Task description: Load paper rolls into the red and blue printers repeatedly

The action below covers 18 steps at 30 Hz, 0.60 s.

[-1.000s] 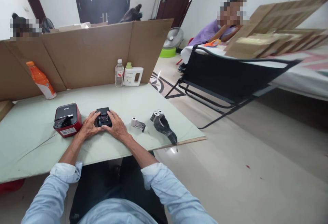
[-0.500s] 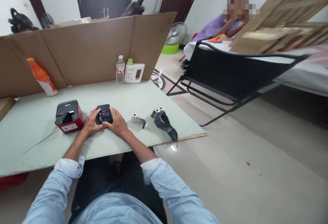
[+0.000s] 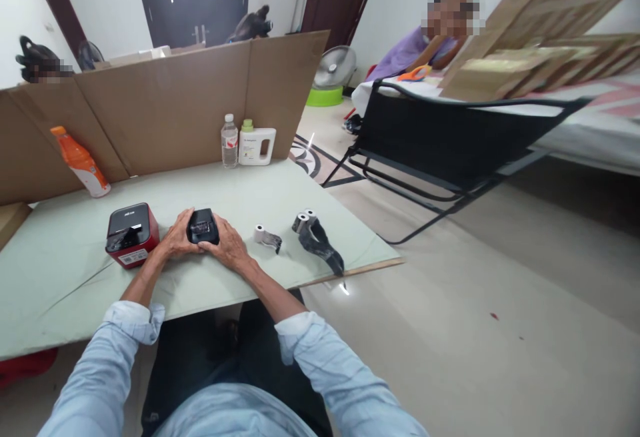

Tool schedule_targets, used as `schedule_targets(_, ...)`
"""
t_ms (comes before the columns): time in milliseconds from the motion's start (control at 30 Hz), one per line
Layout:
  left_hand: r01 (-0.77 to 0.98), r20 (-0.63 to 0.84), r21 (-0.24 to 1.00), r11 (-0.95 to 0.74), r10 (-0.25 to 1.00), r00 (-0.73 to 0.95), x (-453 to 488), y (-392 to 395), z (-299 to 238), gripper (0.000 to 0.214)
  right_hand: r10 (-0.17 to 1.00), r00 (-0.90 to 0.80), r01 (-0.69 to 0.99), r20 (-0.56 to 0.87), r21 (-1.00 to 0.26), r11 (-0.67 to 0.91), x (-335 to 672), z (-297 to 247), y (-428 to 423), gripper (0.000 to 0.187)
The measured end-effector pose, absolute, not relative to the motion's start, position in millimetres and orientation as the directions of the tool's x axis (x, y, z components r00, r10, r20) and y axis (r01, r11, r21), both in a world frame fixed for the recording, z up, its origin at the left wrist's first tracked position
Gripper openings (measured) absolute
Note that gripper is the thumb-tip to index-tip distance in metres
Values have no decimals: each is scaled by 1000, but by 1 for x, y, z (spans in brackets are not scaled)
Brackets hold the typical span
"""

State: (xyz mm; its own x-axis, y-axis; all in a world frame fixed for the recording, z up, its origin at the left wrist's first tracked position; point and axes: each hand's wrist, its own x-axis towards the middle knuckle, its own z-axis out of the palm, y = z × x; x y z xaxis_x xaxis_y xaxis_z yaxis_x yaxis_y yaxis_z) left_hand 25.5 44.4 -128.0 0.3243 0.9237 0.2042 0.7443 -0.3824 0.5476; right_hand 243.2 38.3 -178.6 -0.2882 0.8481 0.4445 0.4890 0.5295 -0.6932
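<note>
sitting between the left hand (image 3: 177, 237) and the right hand (image 3: 231, 244) in the head view, a small black device (image 3: 203, 226) is gripped from both sides, fingers curled along its edges. it is over the pale green table (image 3: 185, 284); whether it touches the surface, i cannot tell. a red-and-black box (image 3: 133, 233) stands just beside the left hand; a small white roll (image 3: 259, 232) lies near the right hand.

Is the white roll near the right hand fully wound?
Partly unwound: a loose strip trails from the roll across the table.
</note>
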Motion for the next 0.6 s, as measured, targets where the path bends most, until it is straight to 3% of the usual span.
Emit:
schedule_targets(333,767,155,571,-294,955,251,15,30,-117,133,847,-292,456,444,-713,532,244,-176,37,91)
schedule_targets(433,739,176,608,-288,957,229,10,27,-118,120,847,-295,447,441,-720,531,243,-178,38,90)
schedule_targets(600,708,199,700,-96,978,-64,12,26,-120,95,853,-294,445,432,-728,522,242,-179,38,90)
